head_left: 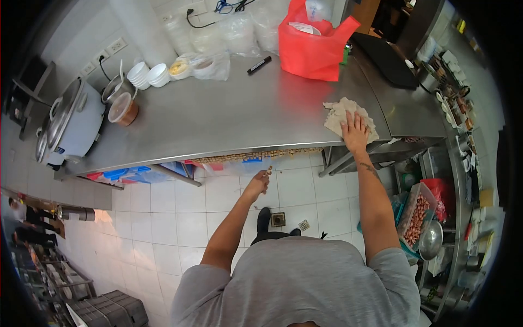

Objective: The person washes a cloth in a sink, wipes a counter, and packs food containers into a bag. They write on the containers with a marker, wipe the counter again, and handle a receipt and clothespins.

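My right hand lies spread on a crumpled beige cloth, pressing it on the steel counter near the front edge. In front of the counter, over the tiled floor, my left hand has its fingers closed round a small brownish piece, too small to name. Behind the cloth stands a red bag with a white paper in its opening. A black marker lies to the left of the bag.
White bowls, a lidded tub of orange food and a large cooker stand at the left. A black board lies at the back right. Shelves, a bin of reddish items and a metal bowl are right; people stand far left.
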A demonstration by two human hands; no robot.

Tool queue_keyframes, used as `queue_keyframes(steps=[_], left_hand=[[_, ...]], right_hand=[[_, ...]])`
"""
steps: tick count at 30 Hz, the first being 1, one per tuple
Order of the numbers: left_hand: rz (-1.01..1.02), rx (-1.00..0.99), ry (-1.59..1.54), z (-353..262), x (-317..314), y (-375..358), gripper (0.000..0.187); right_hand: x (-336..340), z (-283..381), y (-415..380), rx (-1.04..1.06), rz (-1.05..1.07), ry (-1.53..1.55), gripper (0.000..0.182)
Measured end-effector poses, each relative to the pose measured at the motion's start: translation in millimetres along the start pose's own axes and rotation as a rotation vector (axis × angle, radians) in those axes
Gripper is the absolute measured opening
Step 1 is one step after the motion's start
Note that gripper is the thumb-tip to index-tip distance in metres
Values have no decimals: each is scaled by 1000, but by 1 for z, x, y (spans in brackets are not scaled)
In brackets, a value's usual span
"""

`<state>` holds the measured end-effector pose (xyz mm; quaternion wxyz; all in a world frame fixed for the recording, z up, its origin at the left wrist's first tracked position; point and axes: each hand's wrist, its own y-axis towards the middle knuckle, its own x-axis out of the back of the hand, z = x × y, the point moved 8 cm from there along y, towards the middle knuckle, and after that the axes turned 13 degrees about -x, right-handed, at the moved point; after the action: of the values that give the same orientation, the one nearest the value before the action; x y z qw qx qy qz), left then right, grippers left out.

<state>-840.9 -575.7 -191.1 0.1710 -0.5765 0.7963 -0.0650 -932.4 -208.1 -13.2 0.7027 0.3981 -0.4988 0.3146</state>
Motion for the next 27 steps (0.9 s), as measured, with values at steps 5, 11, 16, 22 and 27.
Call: queue_keyframes(steps=[5,11,16,22,27], left_hand=[[-276,-76,-98,1,7,14,21],[-540,-133,-282,18,46,17,16],[-630,-153,-325,19,49,26,12],[-571,-125,-128,14,48,39,12],[-593,-88,-86,6,60,33,11]], right_hand=[[-3,0,-1,5,-11,-39,54],[4,2,-1,9,-43,-26,53],[7,2,1,16,-56,15,52],[7,2,2,18,-51,4,52],[9,4,3,21,-48,-18,52]])
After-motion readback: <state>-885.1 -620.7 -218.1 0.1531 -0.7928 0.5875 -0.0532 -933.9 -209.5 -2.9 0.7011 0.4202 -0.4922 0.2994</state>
